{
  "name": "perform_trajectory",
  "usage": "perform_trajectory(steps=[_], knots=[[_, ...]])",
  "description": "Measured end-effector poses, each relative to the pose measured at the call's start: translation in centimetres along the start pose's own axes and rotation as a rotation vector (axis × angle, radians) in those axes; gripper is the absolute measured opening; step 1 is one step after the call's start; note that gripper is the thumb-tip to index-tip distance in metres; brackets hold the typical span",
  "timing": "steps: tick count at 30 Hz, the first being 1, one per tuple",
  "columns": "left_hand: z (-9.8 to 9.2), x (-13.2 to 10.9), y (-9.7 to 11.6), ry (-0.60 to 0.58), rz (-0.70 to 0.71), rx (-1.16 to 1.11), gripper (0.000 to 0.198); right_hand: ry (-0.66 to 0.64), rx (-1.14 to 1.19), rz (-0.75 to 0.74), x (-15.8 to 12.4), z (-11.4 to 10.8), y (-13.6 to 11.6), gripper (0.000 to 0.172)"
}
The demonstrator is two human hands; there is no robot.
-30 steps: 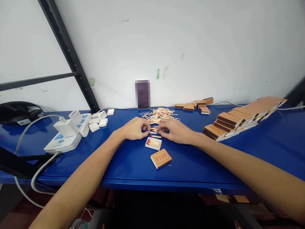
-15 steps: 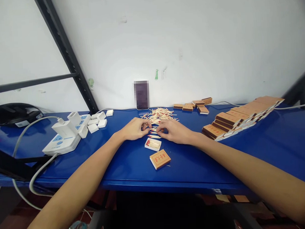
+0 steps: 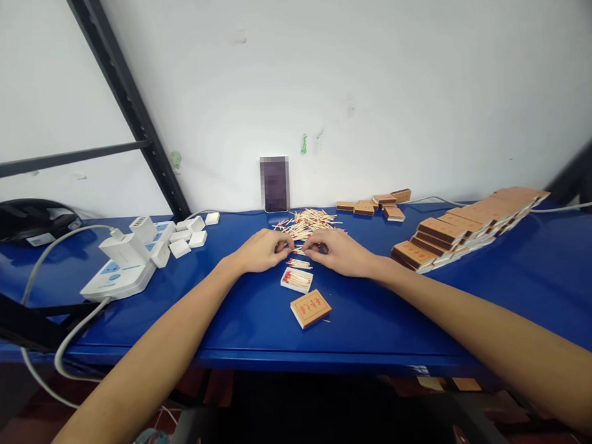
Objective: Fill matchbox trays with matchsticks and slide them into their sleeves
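Over the blue table, my left hand and my right hand face each other with fingers curled and pinched. A few matches lie between the fingertips of both, their ends partly covered by the fingers. Just behind the hands spreads a loose heap of matches with red heads. Nearer to me is a small row of matches on the tabletop. An inner matchbox tray, white and partly filled with matches, sits in front of that row. Closer still lies an orange-brown matchbox sleeve.
Stacked matchboxes rise at the right, and several more matchboxes lie by the wall. A white power strip with plugged-in chargers and loose white blocks stand left. A pixelated dark device leans on the wall.
My right fingers have shifted slightly up and away from the small row of matches, which now shows more fully. My left hand has barely moved.
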State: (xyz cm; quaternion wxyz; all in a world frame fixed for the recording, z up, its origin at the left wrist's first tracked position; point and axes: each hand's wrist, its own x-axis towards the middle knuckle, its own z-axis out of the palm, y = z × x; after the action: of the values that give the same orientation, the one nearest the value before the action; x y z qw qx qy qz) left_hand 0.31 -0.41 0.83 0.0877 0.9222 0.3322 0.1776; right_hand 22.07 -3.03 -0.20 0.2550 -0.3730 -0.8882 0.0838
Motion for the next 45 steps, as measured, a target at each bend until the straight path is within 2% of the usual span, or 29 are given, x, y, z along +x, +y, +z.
perform_trajectory(steps=[8,23,33,37,40,45], knots=[[0.1,0.1,0.1,-0.009,0.014,0.012,0.020,-0.006,-0.125,0.023,0.0,0.5,1.0,0.018],[0.6,0.5,-0.1,-0.026,0.009,0.005,0.018,-0.017,-0.098,0.044,0.0,0.6,0.9,0.017],[-0.6,-0.1,0.2,-0.132,-0.011,-0.097,0.017,0.007,-0.085,0.013,0.1,0.4,1.0,0.018],[-0.5,0.0,0.1,-0.061,-0.011,-0.095,0.021,-0.015,-0.087,0.016,0.1,0.5,1.2,0.015],[-0.4,0.1,-0.2,-0.001,-0.016,-0.007,0.021,-0.011,-0.094,0.014,0.1,0.6,1.3,0.014],[-0.2,0.1,-0.2,0.009,-0.035,0.126,0.019,-0.031,-0.092,-0.018,0.1,0.7,1.4,0.017]])
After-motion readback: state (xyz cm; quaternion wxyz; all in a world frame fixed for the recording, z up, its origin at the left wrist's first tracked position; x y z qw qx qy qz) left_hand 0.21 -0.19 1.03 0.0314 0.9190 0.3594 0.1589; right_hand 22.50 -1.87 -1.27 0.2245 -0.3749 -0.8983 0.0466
